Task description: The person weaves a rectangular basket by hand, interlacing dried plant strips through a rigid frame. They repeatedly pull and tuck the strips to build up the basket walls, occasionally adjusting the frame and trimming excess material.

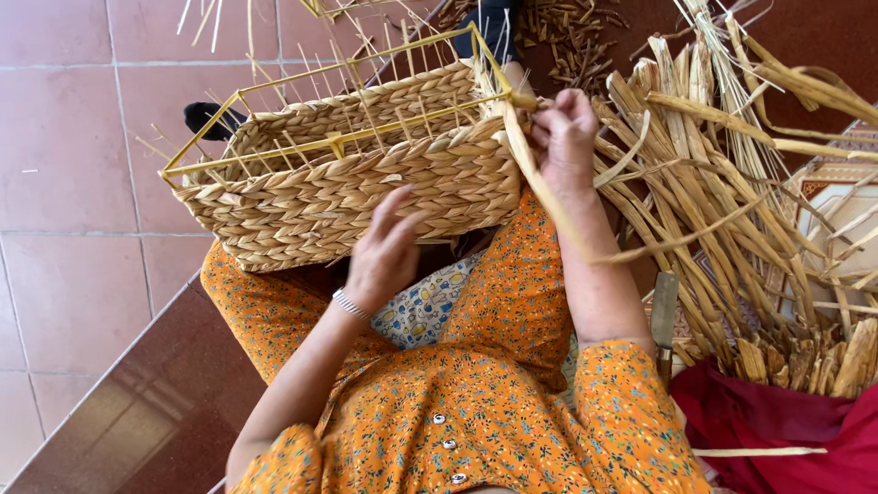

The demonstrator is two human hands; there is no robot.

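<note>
At upper left of centre, a half-woven basket (357,178) on a yellow wire frame (329,142) rested on the lap. The left hand (384,252), fingers spread, pressed its side. The right hand (565,137) pinched a straw strand (540,187) at the basket's corner. Dried reeds (732,210) filled the right.

A pink tiled floor (73,137) carries the scene. On it at three o'clock lies a big heap of dried reed strips (732,210); at five o'clock a red cloth (777,430); at twelve o'clock scattered short reed offcuts (567,37); at seven o'clock a dark polished slab (155,402)
</note>
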